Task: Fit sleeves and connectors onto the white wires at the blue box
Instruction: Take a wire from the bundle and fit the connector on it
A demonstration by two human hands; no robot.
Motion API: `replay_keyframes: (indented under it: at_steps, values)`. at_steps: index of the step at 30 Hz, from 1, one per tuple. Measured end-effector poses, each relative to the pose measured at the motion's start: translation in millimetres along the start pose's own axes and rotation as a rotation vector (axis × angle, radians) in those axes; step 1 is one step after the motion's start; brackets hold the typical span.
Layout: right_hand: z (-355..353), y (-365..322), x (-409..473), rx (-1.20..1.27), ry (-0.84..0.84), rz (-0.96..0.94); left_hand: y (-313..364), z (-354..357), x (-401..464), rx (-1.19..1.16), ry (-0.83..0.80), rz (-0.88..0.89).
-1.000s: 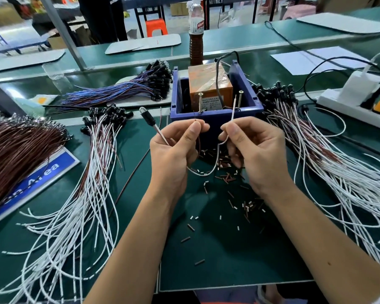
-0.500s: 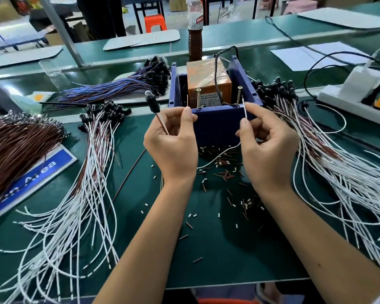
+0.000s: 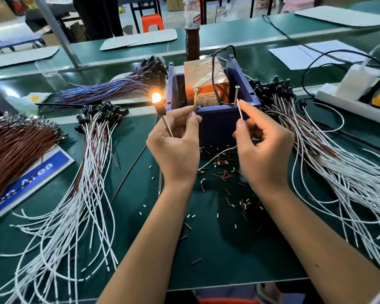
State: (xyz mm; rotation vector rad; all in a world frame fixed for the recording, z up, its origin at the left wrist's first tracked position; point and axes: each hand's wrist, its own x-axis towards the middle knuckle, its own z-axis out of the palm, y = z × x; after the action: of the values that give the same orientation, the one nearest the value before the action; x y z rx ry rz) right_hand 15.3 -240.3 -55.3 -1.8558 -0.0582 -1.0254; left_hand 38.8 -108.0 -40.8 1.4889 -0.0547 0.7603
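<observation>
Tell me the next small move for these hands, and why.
Probably lift both wire ends off the screws and set this piece aside. The lamp glows while the left hand and right hand hold its leads there, so the test seems passed.

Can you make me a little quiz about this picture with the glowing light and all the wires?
1. True or false: the bulb is dark.
2. What does the right hand pinch? A) white wire B) bottle C) paper
3. How many screws stand at the blue box front? Left screw, right screw.

Key: 1 false; 2 A; 3 two.
</observation>
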Motion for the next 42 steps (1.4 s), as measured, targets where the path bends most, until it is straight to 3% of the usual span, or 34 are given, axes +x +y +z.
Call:
replay_keyframes:
  at_steps: [15,21,26,30,35,37,39,40,42]
  values:
    - [0,-1,-1,-0.004,-0.010,0.018,2,-2,-1,0.005,0.003,0.002]
    - [-5,-4,7,0.049,0.039,0.094,17,-7,1,-0.158,0.022,0.036]
    - [-47,-4,36,-0.012,0.075,0.142,52,17,7,-0.319,-0.131,-0.060]
    - [-105,6,67,-0.224,0.027,0.124,78,61,7,-0.362,-0.354,-0.130]
    - [-160,4,97,-0.408,0.199,0.078,91,125,-5,-0.205,-0.519,-0.300]
    - [-165,-4,99,-0.485,0.158,-0.116,93,146,-10,-0.086,-0.563,-0.337]
    - [-161,-10,96,-0.577,0.011,-0.339,93,161,-14,-0.093,-0.561,-0.415]
    - [-158,-12,94,-0.614,-0.096,-0.360,93,168,-15,-0.157,-0.538,-0.472]
    - [-151,-12,91,-0.601,-0.349,-0.145,91,178,-15,-0.286,-0.472,-0.588]
